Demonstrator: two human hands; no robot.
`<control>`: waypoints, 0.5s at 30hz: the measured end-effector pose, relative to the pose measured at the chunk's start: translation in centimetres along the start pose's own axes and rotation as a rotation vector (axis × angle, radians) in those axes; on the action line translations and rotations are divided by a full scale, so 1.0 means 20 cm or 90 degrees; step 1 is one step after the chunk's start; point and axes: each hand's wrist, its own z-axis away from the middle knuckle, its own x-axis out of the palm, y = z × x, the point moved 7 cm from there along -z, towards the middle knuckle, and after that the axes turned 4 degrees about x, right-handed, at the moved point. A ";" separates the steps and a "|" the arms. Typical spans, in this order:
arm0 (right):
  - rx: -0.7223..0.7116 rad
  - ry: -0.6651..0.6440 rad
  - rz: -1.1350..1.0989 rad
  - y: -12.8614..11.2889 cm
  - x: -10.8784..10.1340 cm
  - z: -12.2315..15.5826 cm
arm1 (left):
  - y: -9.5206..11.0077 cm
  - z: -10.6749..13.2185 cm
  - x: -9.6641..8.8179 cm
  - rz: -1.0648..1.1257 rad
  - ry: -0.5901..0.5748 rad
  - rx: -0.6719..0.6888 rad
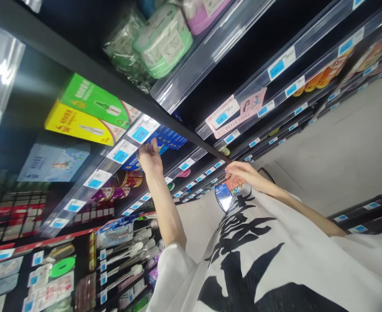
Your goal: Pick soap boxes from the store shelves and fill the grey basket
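Note:
My left hand (150, 156) reaches up to the shelf at the blue boxes (173, 138), just below the price-tag rail. Its bent fingers are apart and touch or nearly touch a box edge; no box clearly sits in its grip. My right hand (247, 173) is in front of my chest with its fingers curled down. Right below them are an orange-red patterned package (236, 185) and a blue-and-white package (223, 196). A black loop (266, 174) curves out beside that hand. What the right fingers hold is hidden.
Green (91, 102) and yellow boxes (80, 123) and a light-blue box (54, 161) stand on the left shelf. A dark post (184, 130) crosses between shelf bays. Wrapped green packs (164, 41) are above. Utensils hang on a rack (102, 277) at lower left. Grey floor (337, 125) lies right.

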 end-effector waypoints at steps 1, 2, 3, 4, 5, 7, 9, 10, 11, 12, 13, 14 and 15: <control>-0.001 0.001 -0.005 0.00 -0.01 0.01 | -0.01 0.00 0.02 0.024 0.021 -0.020; -0.003 0.001 -0.013 0.00 -0.02 0.01 | -0.01 0.01 0.04 0.038 0.032 -0.037; -0.004 0.002 -0.021 0.00 -0.03 0.01 | 0.00 0.02 0.07 0.041 0.031 -0.049; -0.006 0.004 -0.029 0.00 -0.05 0.01 | 0.00 0.02 0.09 0.040 0.029 -0.055; -0.007 0.006 -0.036 0.01 -0.06 0.01 | 0.01 0.02 0.10 0.035 0.025 -0.060; -0.005 0.005 -0.045 0.02 -0.09 0.01 | 0.02 0.02 0.13 0.002 0.010 -0.071; 0.003 0.001 -0.046 0.03 -0.12 0.01 | 0.02 0.00 0.14 -0.060 -0.003 -0.084; 0.009 -0.003 -0.045 0.03 -0.13 0.02 | 0.02 -0.01 0.14 -0.094 -0.003 -0.090; 0.015 -0.007 -0.042 0.03 -0.15 0.02 | 0.02 -0.02 0.13 -0.132 0.005 -0.096; 0.021 -0.010 -0.037 0.03 -0.16 0.02 | 0.01 -0.03 0.11 -0.174 0.021 -0.099; 0.026 -0.014 -0.031 0.03 -0.17 0.03 | 0.01 -0.05 0.09 -0.220 0.047 -0.099; 0.030 -0.017 -0.025 0.03 -0.19 0.03 | 0.02 -0.05 0.06 -0.268 0.077 -0.094; 0.032 -0.021 -0.021 0.02 -0.20 0.04 | 0.03 -0.06 0.03 -0.316 0.105 -0.084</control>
